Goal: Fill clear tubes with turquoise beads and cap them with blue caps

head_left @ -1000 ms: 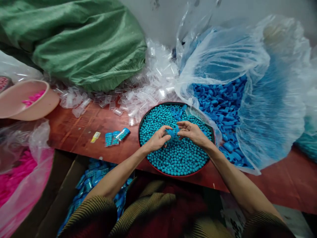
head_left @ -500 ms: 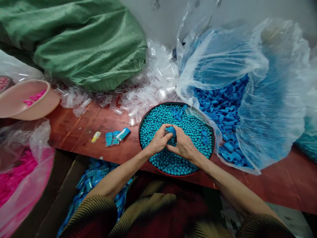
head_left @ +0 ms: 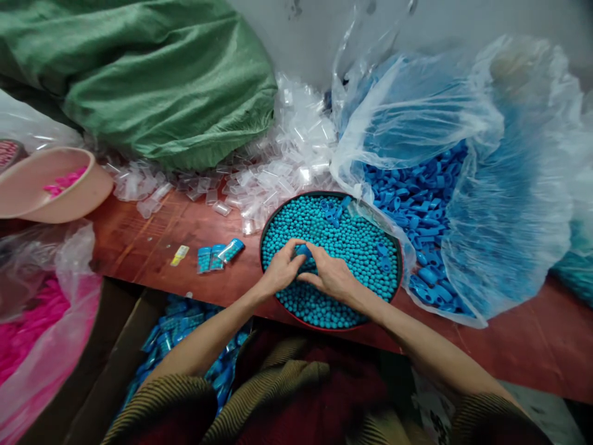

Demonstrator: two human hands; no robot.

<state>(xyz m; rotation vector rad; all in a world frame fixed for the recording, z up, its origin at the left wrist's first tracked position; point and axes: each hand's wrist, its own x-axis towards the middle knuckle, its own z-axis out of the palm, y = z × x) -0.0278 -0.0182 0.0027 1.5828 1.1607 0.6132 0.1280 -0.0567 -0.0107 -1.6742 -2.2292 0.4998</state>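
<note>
Over a round tray [head_left: 401,272] of turquoise beads [head_left: 319,312], my two hands meet around a small container with a blue cap [head_left: 303,251]. My left hand [head_left: 280,271] pinches it from the left, thumb and index finger curled round it. My right hand [head_left: 332,273] grips it from the right, fingertips on the cap. The hands cover most of the container's body. Several loose blue caps [head_left: 334,211] lie on the beads at the back of the tray, and a few more rest at its right side.
Filled blue-capped containers [head_left: 217,256] and a yellow-white piece [head_left: 180,255] lie left on the red table [head_left: 139,241]. Behind are clear empty containers [head_left: 264,179] and a green sack [head_left: 167,86]. A plastic bag of blue caps [head_left: 417,204] stands right, a pink basin [head_left: 69,201] left.
Both hands have shifted a little to the left with the container, and more of the cap is now hidden behind the fingers.
</note>
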